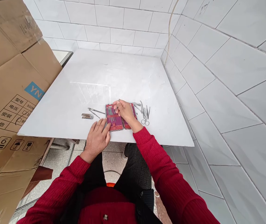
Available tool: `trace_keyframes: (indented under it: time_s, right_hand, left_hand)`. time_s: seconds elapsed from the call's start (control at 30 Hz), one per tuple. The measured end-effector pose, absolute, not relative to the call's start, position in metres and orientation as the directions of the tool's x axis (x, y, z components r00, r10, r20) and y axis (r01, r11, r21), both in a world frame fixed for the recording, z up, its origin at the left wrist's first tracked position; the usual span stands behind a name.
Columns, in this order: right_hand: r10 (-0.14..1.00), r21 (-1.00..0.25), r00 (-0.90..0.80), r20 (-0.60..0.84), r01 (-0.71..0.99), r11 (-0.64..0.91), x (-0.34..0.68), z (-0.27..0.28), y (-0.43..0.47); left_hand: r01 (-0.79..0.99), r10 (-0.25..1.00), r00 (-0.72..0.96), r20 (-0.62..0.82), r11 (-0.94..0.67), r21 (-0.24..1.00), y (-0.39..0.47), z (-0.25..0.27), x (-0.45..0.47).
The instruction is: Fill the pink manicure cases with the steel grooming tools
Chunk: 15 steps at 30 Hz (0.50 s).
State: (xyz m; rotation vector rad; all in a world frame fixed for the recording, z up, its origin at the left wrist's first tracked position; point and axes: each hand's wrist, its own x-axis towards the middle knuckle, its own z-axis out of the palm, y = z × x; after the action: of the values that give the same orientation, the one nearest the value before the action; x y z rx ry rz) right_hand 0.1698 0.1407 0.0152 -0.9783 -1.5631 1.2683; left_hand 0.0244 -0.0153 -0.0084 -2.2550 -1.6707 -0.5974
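An opened manicure case (117, 128) with a purple lining and red trim lies near the table's front edge. Several slim metal tools sit under the elastic band in its left half. My right hand (125, 111) is over the case, its fingers pinching a thin metal manicure tool (116, 107) whose exact kind I cannot make out. With fingers stretched out, my left hand (97, 137) rests against the case's left edge. Left of the case lie a nail clipper (87, 116) and a slender two-armed metal tool (96, 111). To its right are small scissors (145, 122), tweezers (148, 112) and another nail clipper (144, 112).
The white table (123, 74) reaches back to a tiled wall (109, 17). Tall cardboard boxes (4, 77) stand close on the left, and a second tiled wall (226, 93) borders the right side. A cable (169, 28) hangs in the far corner.
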Motion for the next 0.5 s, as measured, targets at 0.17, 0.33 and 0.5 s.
trace_keyframes:
  time_s: [0.17,0.33,0.5]
  right_hand:
    - [0.948,-0.993,-0.306,0.082,0.056,0.104,0.1709,0.0171,0.1432]
    - [0.958,-0.972,-0.246,0.144,0.145,0.184,0.1712,0.0148,0.1445]
    - [0.961,-0.939,-0.204,0.189,0.247,0.237,0.1717,0.0125,0.148]
  left_hand:
    - [0.952,0.84,0.253,0.48,-0.305,0.033,-0.0152,-0.0088,0.0242]
    - [0.952,0.841,0.254,0.478,-0.305,0.029,-0.0155,-0.0088,0.0242]
    - [0.951,0.837,0.258,0.483,-0.309,0.028,-0.0158,-0.0084,0.0242]
